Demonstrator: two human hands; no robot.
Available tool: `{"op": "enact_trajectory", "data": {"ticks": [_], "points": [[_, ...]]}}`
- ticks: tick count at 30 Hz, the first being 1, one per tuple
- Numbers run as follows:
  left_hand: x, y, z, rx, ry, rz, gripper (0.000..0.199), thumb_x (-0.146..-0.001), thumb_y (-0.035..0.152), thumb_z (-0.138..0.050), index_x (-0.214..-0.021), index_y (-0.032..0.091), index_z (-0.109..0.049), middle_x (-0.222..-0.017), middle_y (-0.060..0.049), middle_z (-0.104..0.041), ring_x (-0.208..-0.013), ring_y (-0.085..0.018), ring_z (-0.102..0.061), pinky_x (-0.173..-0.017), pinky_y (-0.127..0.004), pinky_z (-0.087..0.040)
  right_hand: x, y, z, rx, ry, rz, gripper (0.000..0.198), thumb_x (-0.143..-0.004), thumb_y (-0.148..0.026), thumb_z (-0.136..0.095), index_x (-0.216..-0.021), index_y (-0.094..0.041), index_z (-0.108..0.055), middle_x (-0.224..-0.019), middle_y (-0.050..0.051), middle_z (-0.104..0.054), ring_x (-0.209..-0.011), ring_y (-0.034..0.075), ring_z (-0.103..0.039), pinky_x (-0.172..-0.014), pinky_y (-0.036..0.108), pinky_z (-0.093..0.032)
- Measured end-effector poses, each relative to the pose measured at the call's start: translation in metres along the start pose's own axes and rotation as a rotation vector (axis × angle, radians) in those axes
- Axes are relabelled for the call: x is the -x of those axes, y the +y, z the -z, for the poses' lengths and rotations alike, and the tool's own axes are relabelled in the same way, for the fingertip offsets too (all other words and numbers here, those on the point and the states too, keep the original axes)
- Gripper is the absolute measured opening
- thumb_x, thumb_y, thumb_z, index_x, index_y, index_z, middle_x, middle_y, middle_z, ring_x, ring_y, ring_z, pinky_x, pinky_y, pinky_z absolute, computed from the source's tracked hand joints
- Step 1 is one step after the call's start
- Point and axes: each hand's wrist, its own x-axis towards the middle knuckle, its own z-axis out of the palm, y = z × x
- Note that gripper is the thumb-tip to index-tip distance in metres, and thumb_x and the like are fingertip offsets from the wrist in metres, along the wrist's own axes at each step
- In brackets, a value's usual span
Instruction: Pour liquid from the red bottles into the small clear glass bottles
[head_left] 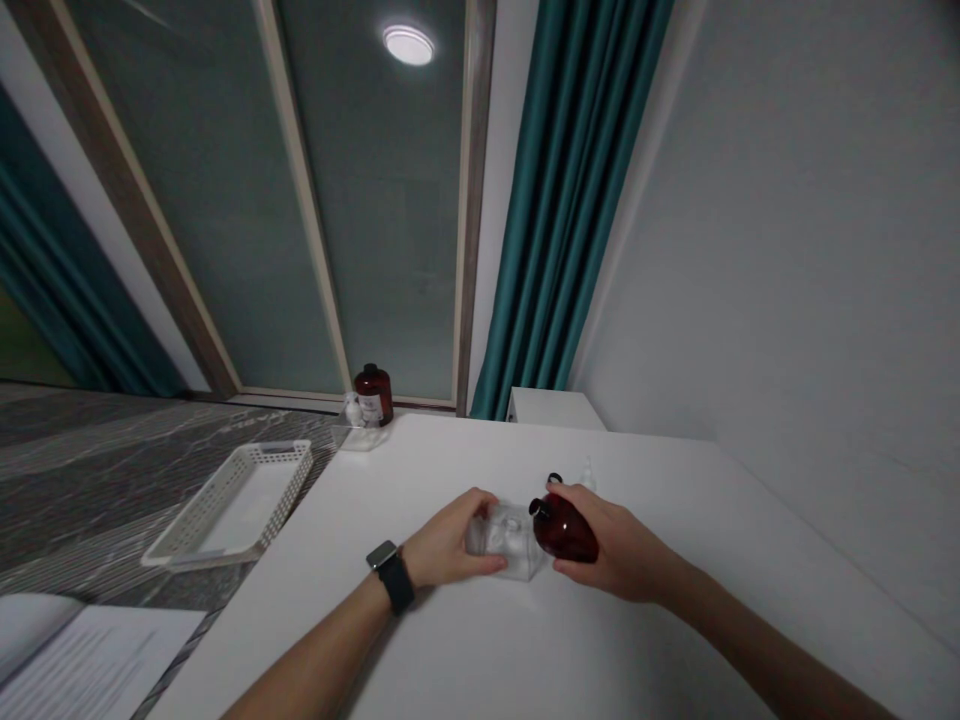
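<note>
1. Bottle [568, 535], brown, tilted: from the head view, we have it in our right hand [622, 545], fingers wrapped round it, the dark neck pointing left at the near edge of a clear container [517, 545].
2. Our left hand [454, 545] grips that container's left side, thumb and fingers spread around it, on the white surface [465, 650].
3. As we judge it, we are partway through pouring: the bottle is in place and tipped, but we see no stream and cannot tell how much is inside the container.
4. Setting the bottle upright seems left undone. A dark ring [554, 478] by our right fingertips may be its cap.
</note>
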Motion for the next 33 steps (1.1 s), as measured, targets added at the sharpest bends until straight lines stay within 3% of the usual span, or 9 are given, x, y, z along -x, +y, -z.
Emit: {"op": "enact_trajectory", "data": {"ticks": [13,21,28,33], "points": [[0.001,0.009,0.006,-0.257,0.071,-0.104,0.058,-0.069,0.037,-0.079,-0.115,0.016,-0.052,-0.109,-0.01,-0.059,-0.101,-0.028,-0.057,-0.088,-0.04,-0.047,-0.009,-0.019,0.016,0.095,-0.183,-0.024,0.078,-0.071,-0.034,-0.072,-0.14,-0.017,-0.041,-0.136,0.017,-0.056,-0.123,0.033,-0.056,-0.102,0.048,-0.046],[0.002,0.007,0.011,-0.183,-0.023,-0.092,0.072,-0.071,0.048,-0.081,-0.128,0.018,-0.049,-0.115,-0.011,-0.057,-0.104,-0.027,-0.055,-0.092,-0.041,-0.047,-0.007,-0.016,0.015,0.09,-0.19,-0.035,0.077,-0.07,-0.034,-0.073,-0.14,-0.022,-0.042,-0.137,0.015,-0.056,-0.121,0.033,-0.058,-0.101,0.048,-0.046],[0.004,0.001,0.012,-0.16,-0.085,-0.12,0.086,-0.083,0.04,-0.071,-0.151,0.02,-0.023,-0.122,-0.013,-0.05,-0.113,-0.028,-0.049,-0.101,-0.044,-0.044,-0.006,-0.018,0.016,0.107,-0.202,-0.011,0.078,-0.07,-0.035,-0.073,-0.141,-0.022,-0.042,-0.136,0.016,-0.057,-0.121,0.034,-0.057,-0.101,0.049,-0.046],[0.003,0.002,0.01,-0.121,-0.129,-0.104,0.093,-0.079,0.036,-0.073,-0.153,0.021,-0.018,-0.126,-0.012,-0.047,-0.116,-0.028,-0.047,-0.104,-0.045,-0.042,-0.004,-0.017,0.017,0.1,-0.193,-0.004,0.078,-0.07,-0.035,-0.073,-0.141,-0.02,-0.043,-0.136,0.016,-0.057,-0.124,0.035,-0.055,-0.102,0.05,-0.046]]}}
